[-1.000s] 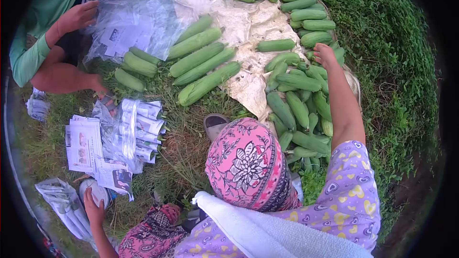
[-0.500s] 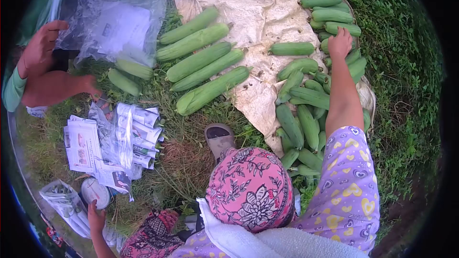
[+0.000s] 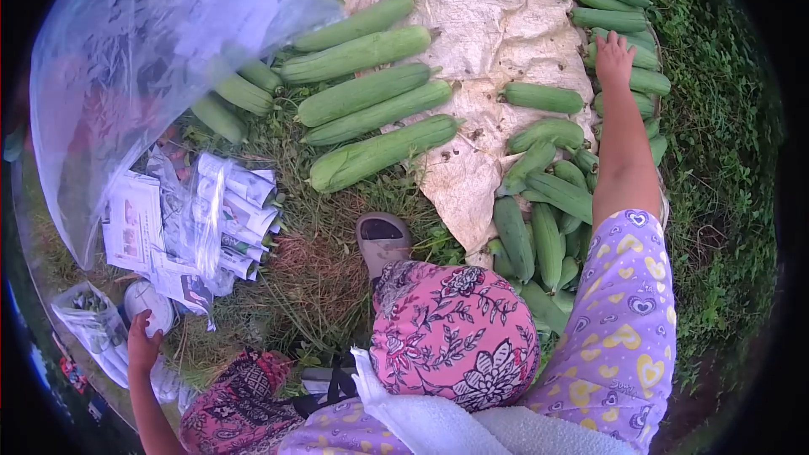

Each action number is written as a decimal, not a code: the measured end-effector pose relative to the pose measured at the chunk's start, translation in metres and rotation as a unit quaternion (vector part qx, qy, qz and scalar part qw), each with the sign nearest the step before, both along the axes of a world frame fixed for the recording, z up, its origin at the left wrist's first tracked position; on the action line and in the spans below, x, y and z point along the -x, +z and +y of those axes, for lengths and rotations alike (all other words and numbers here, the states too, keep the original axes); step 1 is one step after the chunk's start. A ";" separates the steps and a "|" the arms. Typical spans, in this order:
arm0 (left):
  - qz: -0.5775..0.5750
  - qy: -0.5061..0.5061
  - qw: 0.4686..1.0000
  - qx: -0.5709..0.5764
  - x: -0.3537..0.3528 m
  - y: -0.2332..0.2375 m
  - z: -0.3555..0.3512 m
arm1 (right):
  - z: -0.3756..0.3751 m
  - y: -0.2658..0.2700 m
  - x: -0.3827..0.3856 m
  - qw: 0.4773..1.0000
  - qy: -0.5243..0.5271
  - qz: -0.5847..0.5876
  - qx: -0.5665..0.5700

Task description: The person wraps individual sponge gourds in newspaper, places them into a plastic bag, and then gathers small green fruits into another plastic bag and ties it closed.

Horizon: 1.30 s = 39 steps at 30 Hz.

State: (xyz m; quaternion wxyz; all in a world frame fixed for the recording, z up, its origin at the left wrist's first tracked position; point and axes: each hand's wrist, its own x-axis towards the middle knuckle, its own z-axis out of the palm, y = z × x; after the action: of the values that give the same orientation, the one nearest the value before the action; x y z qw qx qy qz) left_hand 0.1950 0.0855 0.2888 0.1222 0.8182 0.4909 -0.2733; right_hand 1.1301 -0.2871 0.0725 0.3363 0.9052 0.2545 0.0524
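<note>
My right hand (image 3: 615, 61) reaches to the far right, fingers spread over a green luffa gourd (image 3: 645, 59) in a row of similar gourds. Below my forearm lies a heap of gourds (image 3: 548, 244), partly hidden by my sleeve. At the lower left, my left hand (image 3: 143, 341) has its fingers apart beside a round tin (image 3: 150, 303). It appears to hold nothing. Just above the tin is a stack of newspaper-wrapped bundles (image 3: 223, 219) with clear plastic over it.
A pale woven sheet (image 3: 472, 25) lies under many gourds. Several large gourds (image 3: 383, 152) rest side by side near its left edge. Clear plastic (image 3: 109, 59) billows at upper left, covering another person. My sandal (image 3: 383, 236) stands on grass; a clear bag of wrapped bundles (image 3: 93, 320) is far left.
The clear plastic has swung down and leftward, now covering the other person's hand and arm. My right hand's fingers are more spread over the gourds. My view has shifted slightly.
</note>
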 end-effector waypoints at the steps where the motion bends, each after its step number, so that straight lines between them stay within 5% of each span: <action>1: -0.006 0.009 1.000 -0.004 0.001 0.001 0.001 | 0.005 0.006 0.006 0.999 -0.007 0.003 0.033; 2: -0.007 0.012 1.000 -0.004 0.001 0.001 0.001 | 0.011 0.011 0.011 0.998 -0.013 0.004 0.063; 7: -0.003 0.037 0.999 -0.015 0.013 0.008 -0.001 | -0.026 -0.005 0.012 0.983 0.113 -0.009 -0.143; 9: -0.015 0.044 0.999 -0.009 0.014 0.013 -0.005 | -0.033 -0.001 0.006 0.926 0.157 -0.015 -0.344; 10: 0.003 0.061 0.998 -0.006 0.010 0.016 -0.007 | -0.030 0.005 0.006 0.853 0.194 0.000 -0.485; 11: 0.000 0.069 0.998 -0.005 0.013 0.017 -0.008 | -0.019 0.027 0.025 0.833 0.079 0.032 -0.547; 12: 0.006 0.067 0.998 -0.009 0.012 0.021 -0.010 | -0.026 0.029 0.014 0.808 0.125 -0.036 -0.575; 16: -0.023 0.057 0.998 -0.016 0.038 0.019 -0.018 | 0.017 0.112 0.089 0.474 -0.071 0.210 -0.852; 18: -0.040 0.065 0.997 -0.021 0.061 0.008 -0.028 | 0.046 0.141 0.117 0.180 -0.083 0.360 -0.912; 20: -0.068 0.061 0.996 -0.020 0.090 -0.012 -0.035 | 0.105 0.186 0.209 0.104 -0.133 0.482 -0.860; 24: -0.115 0.070 0.990 -0.033 0.135 -0.068 -0.064 | 0.196 0.172 0.305 0.182 -0.139 0.730 -0.644; 26: -0.127 0.123 0.984 -0.005 0.143 -0.098 -0.073 | 0.250 0.187 0.403 0.259 -0.106 0.814 -0.509; 28: -0.160 0.118 0.979 -0.033 0.157 -0.141 -0.079 | 0.292 0.209 0.509 0.391 -0.043 0.848 -0.356; 30: -0.182 0.110 0.975 -0.066 0.167 -0.176 -0.086 | 0.333 0.209 0.597 0.428 0.002 0.874 -0.228; 34: -0.179 0.108 0.969 -0.130 0.182 -0.226 -0.092 | 0.411 0.163 0.756 0.368 -0.075 0.924 -0.068; 36: -0.135 0.119 0.979 -0.093 0.186 -0.245 -0.092 | 0.437 0.117 0.821 0.347 -0.016 0.938 -0.015; 39: -0.159 0.128 0.974 -0.093 0.191 -0.252 -0.095 | 0.455 0.038 0.910 0.436 0.206 0.875 0.041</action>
State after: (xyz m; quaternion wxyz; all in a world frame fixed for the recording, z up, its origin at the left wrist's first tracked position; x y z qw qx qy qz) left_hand 0.0038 -0.0091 0.0364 0.1566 0.7892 0.5892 -0.0747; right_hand 0.2199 0.1680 0.1104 -0.0503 0.3740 0.5940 -0.7105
